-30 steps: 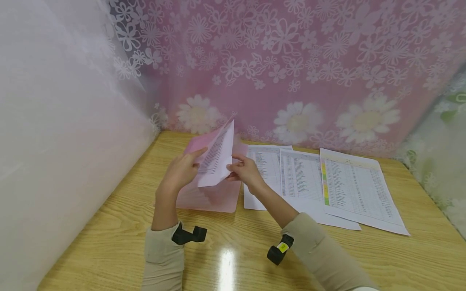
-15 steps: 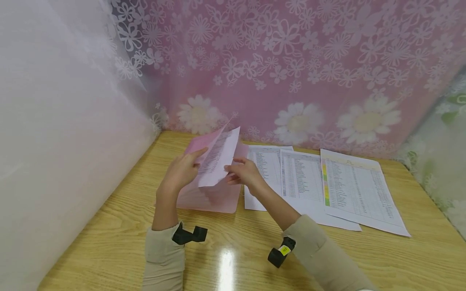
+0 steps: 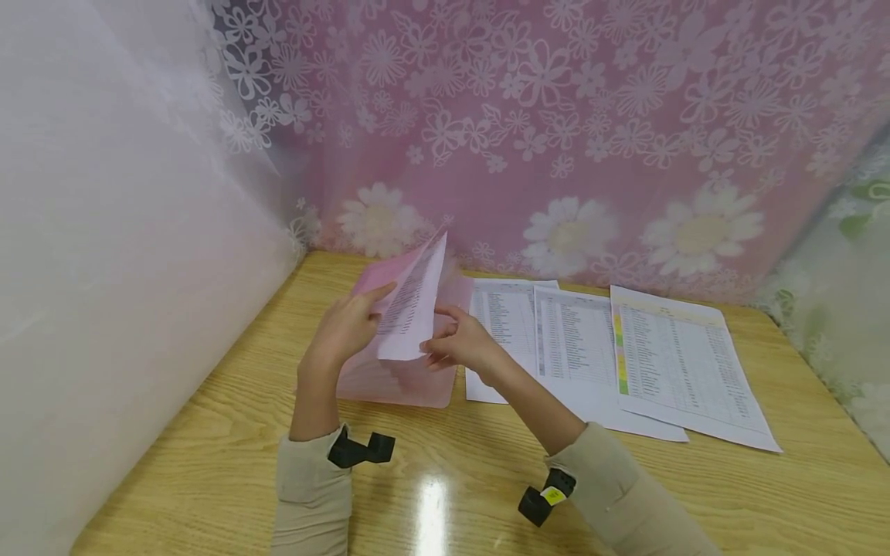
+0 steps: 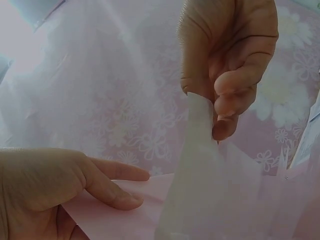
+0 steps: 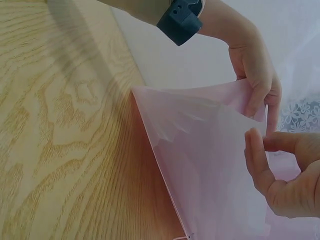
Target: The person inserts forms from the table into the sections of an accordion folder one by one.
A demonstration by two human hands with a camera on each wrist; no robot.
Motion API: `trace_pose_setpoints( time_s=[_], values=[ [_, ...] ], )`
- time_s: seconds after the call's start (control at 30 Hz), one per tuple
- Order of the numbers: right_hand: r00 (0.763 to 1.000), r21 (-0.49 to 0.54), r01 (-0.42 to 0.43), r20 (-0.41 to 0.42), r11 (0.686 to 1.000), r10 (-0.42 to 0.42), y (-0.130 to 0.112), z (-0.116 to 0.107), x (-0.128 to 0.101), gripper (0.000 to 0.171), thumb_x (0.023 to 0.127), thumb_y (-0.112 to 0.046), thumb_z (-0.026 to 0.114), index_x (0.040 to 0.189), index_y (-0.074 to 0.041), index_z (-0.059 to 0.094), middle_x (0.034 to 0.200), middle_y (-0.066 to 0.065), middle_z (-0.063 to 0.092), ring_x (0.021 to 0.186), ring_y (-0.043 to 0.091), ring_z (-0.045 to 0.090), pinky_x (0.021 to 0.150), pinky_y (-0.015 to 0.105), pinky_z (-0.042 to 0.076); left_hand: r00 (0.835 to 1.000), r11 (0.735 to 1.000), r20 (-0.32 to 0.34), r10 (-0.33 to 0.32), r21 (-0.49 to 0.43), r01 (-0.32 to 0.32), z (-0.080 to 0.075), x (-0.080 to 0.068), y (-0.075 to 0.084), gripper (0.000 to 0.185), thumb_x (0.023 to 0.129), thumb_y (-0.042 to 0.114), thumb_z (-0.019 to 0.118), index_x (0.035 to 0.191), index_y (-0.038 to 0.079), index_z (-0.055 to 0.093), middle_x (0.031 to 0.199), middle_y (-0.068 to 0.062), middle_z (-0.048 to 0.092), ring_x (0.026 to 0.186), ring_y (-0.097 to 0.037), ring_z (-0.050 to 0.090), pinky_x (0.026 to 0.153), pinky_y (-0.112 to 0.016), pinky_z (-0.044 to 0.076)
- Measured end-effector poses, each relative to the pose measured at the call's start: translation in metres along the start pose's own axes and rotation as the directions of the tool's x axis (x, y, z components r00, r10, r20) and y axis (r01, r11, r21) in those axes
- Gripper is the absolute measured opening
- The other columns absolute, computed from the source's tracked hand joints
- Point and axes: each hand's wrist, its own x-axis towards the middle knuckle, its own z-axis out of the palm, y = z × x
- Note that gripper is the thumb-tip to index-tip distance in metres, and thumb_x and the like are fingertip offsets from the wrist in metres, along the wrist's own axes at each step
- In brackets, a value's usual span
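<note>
A pink clear-pocket folder (image 3: pixel 417 392) lies opened on the table, with several leaves raised. A printed sheet of paper (image 3: pixel 410 320) stands tilted among the raised leaves. My left hand (image 3: pixel 345 328) holds the folder's raised pink leaf, thumb on top and some fingers beneath, as the left wrist view shows. My right hand (image 3: pixel 464 340) pinches the sheet's edge near its lower right corner between thumb and fingers. In the right wrist view the left hand (image 5: pixel 257 75) is at the folder's upper edge, facing the right hand (image 5: pixel 292 172). Whether the sheet sits inside a pocket is unclear.
Three printed sheets overlap on the wooden table to the right: a left one (image 3: pixel 504 316), a middle one (image 3: pixel 577 332) and a right one (image 3: pixel 684 367) with coloured cells. A pale curtain (image 3: pixel 139 232) hangs at the left, a pink flowered one (image 3: pixel 487 154) behind.
The sheet shifted slightly right, then back left. My right hand has moved down along its edge toward the lower corner. The left hand has stayed in place.
</note>
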Motion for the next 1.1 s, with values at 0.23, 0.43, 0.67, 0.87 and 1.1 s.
trace_pose_setpoints(
  time_s=[0.23,0.43,0.67,0.87,1.1],
  values=[
    [0.997,0.020,0.044,-0.063,0.999,-0.043,0.001,0.005,0.002,0.062,0.083,0.008,0.060,0.139,-0.002,0.035,0.093,0.019,0.055,0.070,0.023,0.065,0.068,0.032,0.051,1.000,1.000,-0.007,0.009,0.007,-0.009,0.001,0.000,0.000,0.052,0.086,-0.004,0.049,0.136,0.011,0.047,0.123,-0.018,0.053,0.061,-0.023,0.040,0.057,-0.034,0.032],
    [0.996,0.025,0.034,-0.084,0.999,-0.032,0.006,0.011,0.008,0.060,0.082,0.007,0.062,0.137,0.001,0.038,0.090,0.018,0.060,0.066,0.020,0.064,0.063,0.030,0.052,1.000,1.000,-0.006,0.013,0.005,-0.013,0.001,0.000,0.000,0.052,0.087,-0.005,0.049,0.136,0.011,0.047,0.116,-0.019,0.057,0.054,-0.018,0.031,0.053,-0.032,0.029],
    [0.994,0.004,0.045,-0.100,0.999,-0.044,0.011,0.017,0.010,0.055,0.083,0.003,0.062,0.133,0.005,0.042,0.081,0.016,0.065,0.052,0.015,0.059,0.053,0.029,0.051,1.000,1.000,0.010,0.004,0.005,-0.004,0.002,0.001,0.001,0.054,0.086,-0.005,0.049,0.137,0.012,0.046,0.101,-0.019,0.062,0.054,-0.018,0.030,0.053,-0.032,0.028],
    [0.992,-0.018,0.071,-0.104,0.997,-0.073,0.019,0.026,0.013,0.053,0.081,0.002,0.063,0.131,0.007,0.044,0.078,0.016,0.066,0.047,0.014,0.058,0.050,0.030,0.051,1.000,1.000,0.015,-0.001,-0.007,0.001,0.002,0.001,0.002,0.056,0.084,-0.006,0.049,0.138,0.012,0.045,0.063,-0.009,0.049,0.052,-0.015,0.024,0.050,-0.031,0.026],
    [0.988,-0.034,0.082,-0.126,0.996,-0.086,0.022,0.035,0.018,0.053,0.080,0.005,0.063,0.130,0.008,0.044,0.072,0.014,0.064,0.043,0.012,0.055,0.047,0.029,0.050,1.000,1.000,0.015,0.016,-0.013,-0.016,0.002,0.000,0.003,0.056,0.084,-0.006,0.050,0.137,0.010,0.045,0.058,-0.004,0.039,0.050,-0.014,0.023,0.048,-0.029,0.024]
  ],
)
